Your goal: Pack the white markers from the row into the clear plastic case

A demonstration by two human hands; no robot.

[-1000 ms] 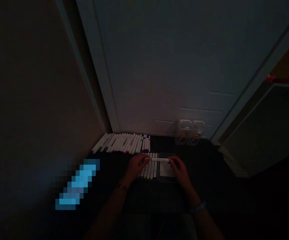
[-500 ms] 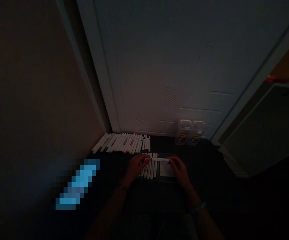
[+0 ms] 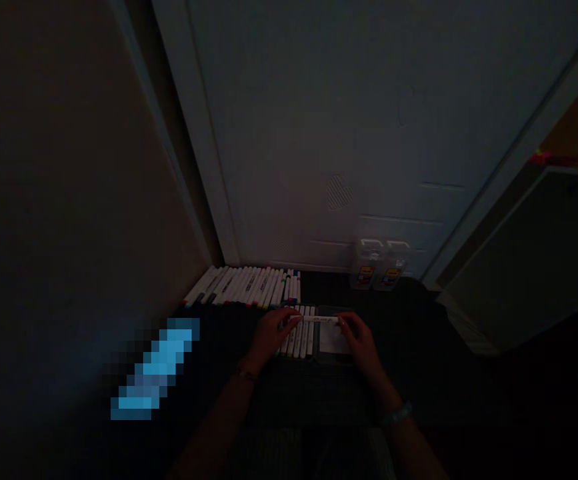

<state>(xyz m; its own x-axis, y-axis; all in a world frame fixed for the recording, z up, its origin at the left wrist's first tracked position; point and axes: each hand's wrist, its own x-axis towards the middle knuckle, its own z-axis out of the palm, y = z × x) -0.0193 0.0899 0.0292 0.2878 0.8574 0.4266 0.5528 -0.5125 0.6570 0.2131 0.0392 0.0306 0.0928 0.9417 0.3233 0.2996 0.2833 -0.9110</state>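
Observation:
A white marker (image 3: 321, 319) lies level between my two hands, one at each end. My left hand (image 3: 272, 331) pinches its left end, and the fingertips of my right hand (image 3: 357, 333) close on its right end. Below it sits an open clear case (image 3: 336, 361). Several white markers (image 3: 303, 337) stand side by side in the left half of the case, partly hidden by my left hand. A pale flat insert (image 3: 333, 340) shows in the right half.
Behind the case, to the left, a long row of white markers (image 3: 249, 287) with coloured ends lies along the panel. Two clear plastic cases (image 3: 366, 267) with labels stand upright at the back right. A bright pixelated patch (image 3: 156, 367) lies at the left. The scene is very dark.
The marker has turned slightly between my fingers, so dark print now shows on its side. Both hands stay in nearly the same place.

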